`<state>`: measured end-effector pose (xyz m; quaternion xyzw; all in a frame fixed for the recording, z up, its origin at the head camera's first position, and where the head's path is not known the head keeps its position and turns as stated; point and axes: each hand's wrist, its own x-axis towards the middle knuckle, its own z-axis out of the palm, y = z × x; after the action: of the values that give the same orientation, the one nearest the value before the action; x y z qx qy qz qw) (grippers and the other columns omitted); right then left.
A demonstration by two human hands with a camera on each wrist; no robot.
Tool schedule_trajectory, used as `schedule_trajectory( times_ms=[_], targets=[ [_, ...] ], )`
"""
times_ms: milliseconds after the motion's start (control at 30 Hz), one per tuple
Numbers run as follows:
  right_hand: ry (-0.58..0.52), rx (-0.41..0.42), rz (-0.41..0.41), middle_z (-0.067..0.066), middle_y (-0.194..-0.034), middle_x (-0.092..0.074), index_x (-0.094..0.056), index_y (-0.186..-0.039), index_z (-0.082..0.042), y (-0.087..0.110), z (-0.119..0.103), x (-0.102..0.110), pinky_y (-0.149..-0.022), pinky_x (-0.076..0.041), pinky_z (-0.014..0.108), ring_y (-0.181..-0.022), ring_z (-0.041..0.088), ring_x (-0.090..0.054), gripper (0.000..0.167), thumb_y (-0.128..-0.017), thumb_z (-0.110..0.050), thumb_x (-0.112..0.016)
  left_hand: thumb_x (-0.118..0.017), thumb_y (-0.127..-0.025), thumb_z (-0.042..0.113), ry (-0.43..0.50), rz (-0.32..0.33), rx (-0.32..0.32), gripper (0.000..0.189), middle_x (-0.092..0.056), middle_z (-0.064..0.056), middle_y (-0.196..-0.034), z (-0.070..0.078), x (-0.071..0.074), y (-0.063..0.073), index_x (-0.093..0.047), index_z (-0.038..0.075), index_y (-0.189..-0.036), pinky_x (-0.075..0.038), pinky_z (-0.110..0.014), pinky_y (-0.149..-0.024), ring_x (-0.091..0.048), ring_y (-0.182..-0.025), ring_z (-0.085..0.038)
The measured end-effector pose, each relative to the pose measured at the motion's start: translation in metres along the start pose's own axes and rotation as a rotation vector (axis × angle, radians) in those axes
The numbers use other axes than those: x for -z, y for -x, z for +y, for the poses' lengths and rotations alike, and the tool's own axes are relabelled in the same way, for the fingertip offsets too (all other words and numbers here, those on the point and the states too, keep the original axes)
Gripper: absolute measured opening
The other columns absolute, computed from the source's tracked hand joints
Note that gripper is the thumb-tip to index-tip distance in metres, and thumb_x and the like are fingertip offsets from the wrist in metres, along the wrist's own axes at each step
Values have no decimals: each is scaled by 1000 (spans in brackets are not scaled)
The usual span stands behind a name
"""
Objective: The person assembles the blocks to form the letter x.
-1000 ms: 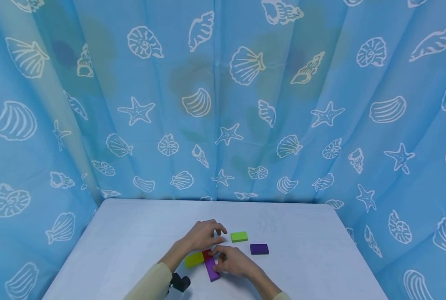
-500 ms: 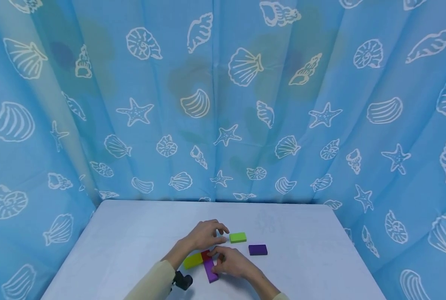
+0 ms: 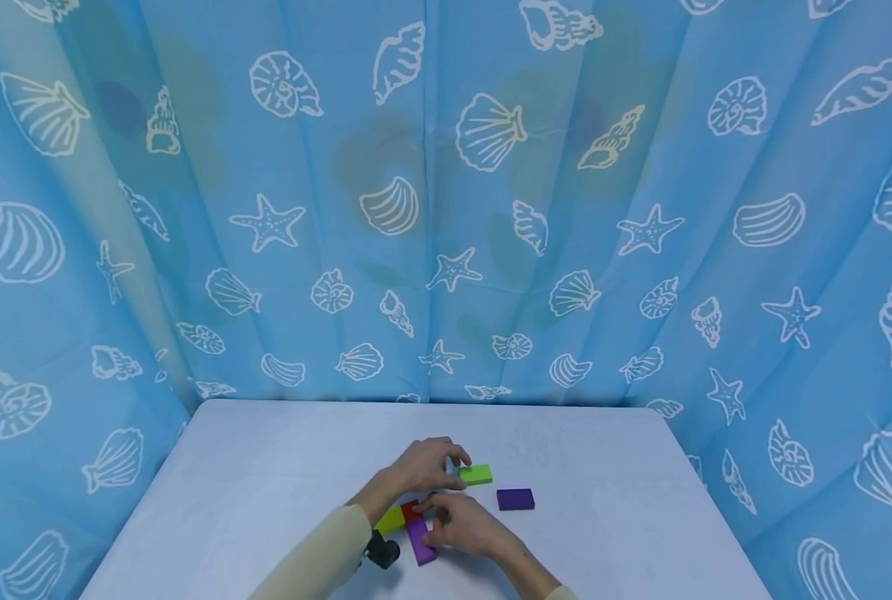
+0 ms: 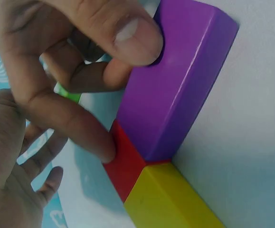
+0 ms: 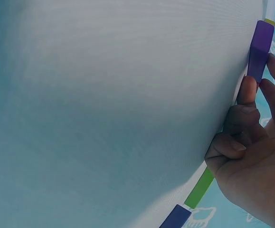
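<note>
In the head view my left hand [image 3: 427, 465] reaches to the near-left end of a lime green block [image 3: 476, 474], thumb and fingers spread around that end. The left wrist view shows this hand [image 4: 14, 180] with its fingers apart. My right hand [image 3: 464, 523] is at a purple block [image 3: 420, 540], its thumb on the purple block and its index fingertip touching a red block [image 4: 125, 161]. A yellow block [image 4: 170, 199] meets the red and purple ones at a corner. Part of the yellow block is hidden behind my left forearm in the head view.
A dark purple block [image 3: 516, 499] lies right of the green one. The white table [image 3: 603, 517] ends at a blue shell-print curtain [image 3: 431, 208]. A small black camera [image 3: 382, 550] sits on my left wrist, close above the yellow block.
My left hand has moved right, up to the green block, and its forearm now covers more of the yellow block. The right hand and the blocks stay put.
</note>
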<state>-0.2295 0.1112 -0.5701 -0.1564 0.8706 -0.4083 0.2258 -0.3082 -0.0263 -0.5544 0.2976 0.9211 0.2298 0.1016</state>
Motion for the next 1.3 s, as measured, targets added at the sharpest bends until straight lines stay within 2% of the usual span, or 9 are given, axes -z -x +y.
schedule_trajectory(
  times_ms=[233,367,533,733,1000,1300],
  targets=[
    [5,17,10,-3,-80,-62,-69,-112,-21,0,3,0,-65,-42,27,-71,13,-54,29,-86,-23,-80,-81,-84,39,-53,1,25,39,-67,11,-106,4,-5,-6,-71,29,-120,-52,-35,-88,-58,-91,-8],
    [2,15,6,-4,-80,-62,-68,-113,-21,1,3,0,-65,-42,27,-71,13,-55,29,-86,-23,-80,-82,-83,38,-69,1,69,40,-67,10,-105,4,-8,-9,-72,29,-121,-52,-35,-89,-58,-91,-9],
    [-10,26,-4,-3,-80,-63,-68,-112,-21,2,1,0,-63,-42,26,-70,13,-55,28,-86,-20,-79,-84,-81,36,-59,-9,139,42,-67,9,-103,3,-11,-12,-73,28,-120,-52,-35,-88,-58,-90,-9],
    [-15,6,-8,-2,-80,-64,-68,-111,-22,3,-2,1,-63,-43,27,-69,14,-56,26,-87,-20,-78,-84,-81,31,-24,-20,170,37,-67,10,-101,2,-10,-13,-75,26,-116,-51,-38,-92,-59,-90,-10],
    [14,-8,-2,-2,-79,-63,-67,-108,-22,2,-3,1,-64,-43,28,-70,15,-56,25,-87,-20,-79,-84,-83,28,3,-30,171,36,-68,9,-102,0,-9,-13,-74,25,-117,-52,-39,-94,-60,-92,-10],
    [-14,17,-4,-2,-80,-64,-68,-114,-20,2,-1,1,-63,-43,27,-71,14,-55,29,-87,-17,-78,-82,-85,28,4,-17,121,33,-67,9,-101,-3,-8,-11,-75,23,-117,-52,-37,-93,-58,-89,-9]
  ],
)
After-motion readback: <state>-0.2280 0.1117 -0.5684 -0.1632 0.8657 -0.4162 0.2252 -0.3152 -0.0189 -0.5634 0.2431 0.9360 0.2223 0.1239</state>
